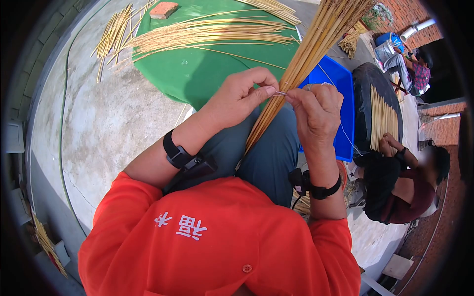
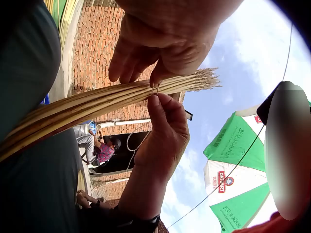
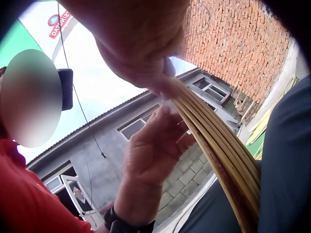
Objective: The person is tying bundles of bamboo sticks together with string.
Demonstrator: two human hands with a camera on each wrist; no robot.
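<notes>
A bundle of long tan stalks (image 1: pixel 304 59) with brushy tops leans between the person's knees and slants up to the right. Thin pale string (image 1: pixel 280 93) crosses the bundle at about mid-length. My left hand (image 1: pixel 237 98) pinches it between thumb and forefinger on the bundle's left side. On the other side my right hand (image 1: pixel 318 111) pinches the string too, fingertips close to the left thumb. A loose tail of string hangs below the right hand. Seen in the left wrist view, a small loop of string (image 2: pixel 155 90) lies against the stalks (image 2: pixel 63 112) between both thumbs.
Loose stalks (image 1: pixel 222 32) and a brick (image 1: pixel 163 10) lie on a green cloth (image 1: pixel 173 81) ahead. A blue tub (image 1: pixel 346 106) stands by the right knee. At right, a seated person (image 1: pixel 407 187) handles stalks on a dark round surface (image 1: pixel 363 93); another person (image 1: pixel 419 74) sits farther back.
</notes>
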